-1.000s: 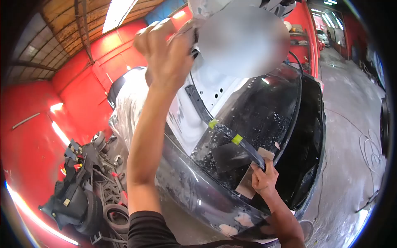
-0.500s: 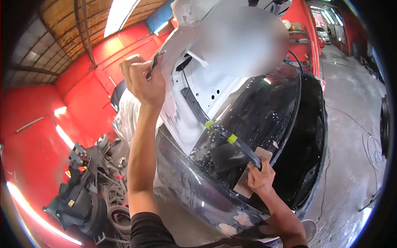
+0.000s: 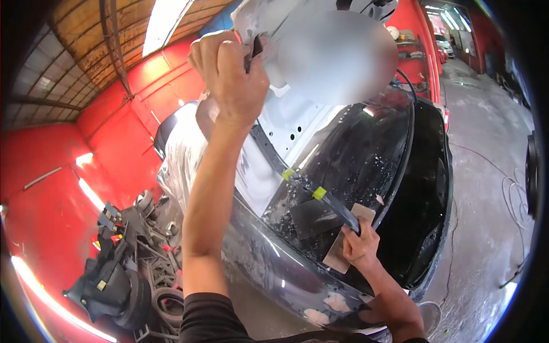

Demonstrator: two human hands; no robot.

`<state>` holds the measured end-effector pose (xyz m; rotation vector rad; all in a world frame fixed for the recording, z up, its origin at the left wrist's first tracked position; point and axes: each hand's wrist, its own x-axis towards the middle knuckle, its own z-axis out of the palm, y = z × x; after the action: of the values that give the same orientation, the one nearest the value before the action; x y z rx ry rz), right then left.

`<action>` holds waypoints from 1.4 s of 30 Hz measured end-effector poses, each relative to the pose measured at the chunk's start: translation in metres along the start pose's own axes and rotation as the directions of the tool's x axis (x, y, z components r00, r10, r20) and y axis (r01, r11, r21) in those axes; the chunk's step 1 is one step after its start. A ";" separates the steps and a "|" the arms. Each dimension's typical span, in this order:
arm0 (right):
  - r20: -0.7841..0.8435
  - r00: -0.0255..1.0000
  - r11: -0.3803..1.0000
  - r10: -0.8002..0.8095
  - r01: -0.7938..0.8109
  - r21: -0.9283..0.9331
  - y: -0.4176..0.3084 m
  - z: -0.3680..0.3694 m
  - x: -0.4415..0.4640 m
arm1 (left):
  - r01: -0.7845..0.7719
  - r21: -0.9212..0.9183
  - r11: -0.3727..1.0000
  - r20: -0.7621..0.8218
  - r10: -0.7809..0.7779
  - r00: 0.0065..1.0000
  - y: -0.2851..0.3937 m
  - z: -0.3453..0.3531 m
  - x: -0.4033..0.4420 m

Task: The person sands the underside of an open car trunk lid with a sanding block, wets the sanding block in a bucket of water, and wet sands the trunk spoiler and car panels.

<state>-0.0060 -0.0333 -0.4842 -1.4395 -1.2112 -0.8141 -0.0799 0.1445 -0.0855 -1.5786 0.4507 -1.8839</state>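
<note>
My left hand (image 3: 231, 77) is raised in front of a pale, patchy car panel (image 3: 251, 17). Its fingers are closed on a small dark flat piece (image 3: 253, 52), possibly folded sandpaper. Lower down, my right hand (image 3: 361, 243) grips a beige flat block (image 3: 337, 256) resting on the dark car surface. The end of a black strip (image 3: 340, 212) also runs into this hand; two yellow-green tape bands (image 3: 319, 193) wrap the strip. Beside the block, a dark square sheet (image 3: 311, 218) lies on the car. Whether the left hand touches the panel cannot be made out.
The car's dark bodywork (image 3: 257, 257) fills the middle, with an open black cavity (image 3: 426, 188) at its right. Car parts and tires (image 3: 126, 291) are piled at left by a red wall (image 3: 40, 160). A cable or hose (image 3: 506, 197) lies on the concrete floor at right.
My left hand has moved right and upward across the pale panel, still pinching the dark piece. My right hand and the block have stayed almost still.
</note>
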 end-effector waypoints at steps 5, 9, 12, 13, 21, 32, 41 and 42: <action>0.001 1.000 1.000 0.015 -0.015 0.017 0.000 0.001 -0.004 | 0.189 0.019 0.982 -0.067 -0.187 0.980 -0.034 -0.044 -0.062; 0.013 1.000 1.000 0.008 -0.008 -0.007 -0.001 0.001 0.001 | 0.002 0.000 1.000 -0.009 -0.002 1.000 -0.015 -0.015 -0.017; 0.034 0.999 1.000 -0.001 0.002 -0.017 0.002 0.000 -0.001 | 0.068 -0.024 0.997 -0.054 -0.069 0.996 -0.009 -0.007 -0.013; 0.027 1.000 1.000 -0.005 0.006 -0.013 0.003 0.001 -0.001 | 0.112 -0.037 0.993 -0.069 -0.114 0.991 -0.010 -0.010 -0.021; 0.023 1.000 1.000 0.000 0.000 -0.023 0.002 0.000 -0.003 | 0.113 -0.086 0.990 -0.063 -0.119 0.991 0.010 0.005 0.005; 0.013 1.000 1.000 -0.006 0.006 -0.023 0.002 0.001 -0.002 | -0.119 0.057 0.991 0.003 0.119 0.993 -0.013 -0.006 -0.004; 0.043 0.999 0.998 0.033 -0.031 -0.046 -0.002 0.001 -0.002 | -0.283 0.226 0.932 0.043 0.281 0.959 -0.021 -0.012 -0.018; 0.036 0.999 0.998 0.027 -0.025 -0.050 -0.002 0.000 -0.003 | -0.272 0.153 0.950 0.066 0.265 0.962 -0.011 -0.006 -0.009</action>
<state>-0.0090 -0.0341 -0.4864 -1.5133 -1.2050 -0.8084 -0.0875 0.1578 -0.0870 -1.3754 0.4568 -1.6327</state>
